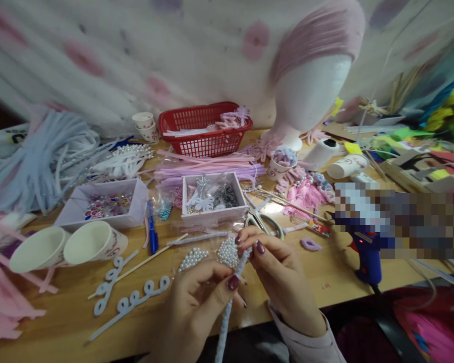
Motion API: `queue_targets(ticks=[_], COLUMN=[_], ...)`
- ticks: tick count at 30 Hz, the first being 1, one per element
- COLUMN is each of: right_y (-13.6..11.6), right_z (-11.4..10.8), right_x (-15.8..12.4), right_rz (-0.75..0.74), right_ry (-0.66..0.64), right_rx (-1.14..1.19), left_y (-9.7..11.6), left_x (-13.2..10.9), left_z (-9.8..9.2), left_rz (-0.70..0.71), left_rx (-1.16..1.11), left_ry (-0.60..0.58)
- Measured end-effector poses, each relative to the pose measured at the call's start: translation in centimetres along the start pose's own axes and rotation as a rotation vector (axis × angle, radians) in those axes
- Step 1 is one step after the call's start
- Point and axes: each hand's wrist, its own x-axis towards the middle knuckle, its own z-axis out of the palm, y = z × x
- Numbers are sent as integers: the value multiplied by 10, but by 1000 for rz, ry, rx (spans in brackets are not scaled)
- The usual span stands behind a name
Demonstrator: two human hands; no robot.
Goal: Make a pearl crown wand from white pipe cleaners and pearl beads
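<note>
A pale grey-white pipe cleaner (224,325) runs up between my two hands above the table's front edge. My left hand (200,302) pinches it partway along, thumb over forefinger. Near its upper end, the fingertips of my right hand (278,272) close on it. Just beyond my fingers lie two heaps of pearl beads (228,252). Scissors (263,222) rest behind my right hand, their handles toward me. To the left lie two pipe cleaners bent into loops, one a looped strip (136,300). A small lilac ring (310,244) sits to the right.
A blue glue gun (366,252) with a red light stands at the right. Paper cups (94,242), a box of gems (102,204), a white box of charms (215,201) and a red basket (204,143) stand around. A white mannequin head (310,91) rises behind.
</note>
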Motion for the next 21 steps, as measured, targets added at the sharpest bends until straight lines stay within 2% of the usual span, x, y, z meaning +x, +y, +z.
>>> queue_targets(ticks=[3,6,10,13,15,19,21], right_y=[4,7,11,10,8,8,9], right_z=[-2,-3,-2,1,3,4,3], right_x=[-1,-1,0,-1,-1,-1,0], right_rz=[-27,-72,-122,-175,-233,-287,-288], right_ry=[26,29,60,168,240,307,322], right_rx=[-12,-19,-38,-155,-224,-274,-260], left_y=[-1,-3,-2,-4,-8,-13,-13], left_x=[2,3,6,7,9,12,13], left_z=[1,4,8,11,14,17,19], left_rz=[-130,-195,-191,-148,-44,382,535], left_rx=[-170,-298,-346,-280,-170,250,416], left_ry=[-40,-59,-76,-85,-37,108,144])
